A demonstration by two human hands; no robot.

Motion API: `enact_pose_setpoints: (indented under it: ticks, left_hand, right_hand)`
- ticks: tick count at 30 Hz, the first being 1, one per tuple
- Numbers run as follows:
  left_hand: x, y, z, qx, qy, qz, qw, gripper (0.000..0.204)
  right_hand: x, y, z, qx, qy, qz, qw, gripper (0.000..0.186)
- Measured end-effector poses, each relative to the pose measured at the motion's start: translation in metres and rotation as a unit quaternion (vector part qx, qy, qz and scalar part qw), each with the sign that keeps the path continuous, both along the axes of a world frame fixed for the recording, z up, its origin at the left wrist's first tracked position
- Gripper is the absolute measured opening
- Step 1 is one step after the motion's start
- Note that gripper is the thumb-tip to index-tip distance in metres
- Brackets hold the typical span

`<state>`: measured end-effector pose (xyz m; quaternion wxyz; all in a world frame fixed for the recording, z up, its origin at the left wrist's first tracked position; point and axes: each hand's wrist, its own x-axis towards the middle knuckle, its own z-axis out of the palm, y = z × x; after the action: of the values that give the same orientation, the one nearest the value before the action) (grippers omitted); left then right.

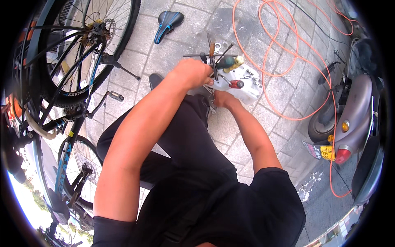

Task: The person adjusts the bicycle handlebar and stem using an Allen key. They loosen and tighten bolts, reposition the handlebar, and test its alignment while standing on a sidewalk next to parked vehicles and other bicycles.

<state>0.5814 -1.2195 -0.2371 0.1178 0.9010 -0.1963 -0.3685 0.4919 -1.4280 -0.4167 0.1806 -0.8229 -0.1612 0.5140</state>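
Over the near-left side of a white tool tray (pixel 249 93), my left hand (pixel 192 74) has its fingers curled beside a dark upright metal tool; what they hold is hidden. Just below it, my right hand (pixel 222 99) is closed by silvery metal pieces (pixel 212 106) near my shoe, and I cannot make out what is in it. The tray bears a screwdriver with a red handle (pixel 236 84), a dark green handle (pixel 224 63), a pale yellow handle (pixel 238 60), an orange-brown handle (pixel 212 49) and several small metal parts.
Bicycles stand at the left, with a wheel (pixel 123 45) and pedal (pixel 116 96) close by. A black and blue saddle (pixel 169 24) lies on the paving (pixel 144 24). An orange hose (pixel 284 75) loops at the right, passing a parked scooter (pixel 357 107).
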Motion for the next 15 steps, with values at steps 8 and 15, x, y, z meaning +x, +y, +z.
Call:
enact_pose_setpoints:
  ticks: [8,15]
  left_hand:
    - [-0.007,0.026,-0.011,-0.182,0.063,0.150,0.970,0.028]
    - [-0.041,0.120,-0.033,-0.209,0.080,0.537,0.814,0.033]
  right_hand:
    - [-0.030,0.013,-0.003,-0.039,-0.144,-0.044,0.988,0.036]
    - [-0.081,0.012,-0.045,-0.013,-0.064,-0.197,0.978,0.043]
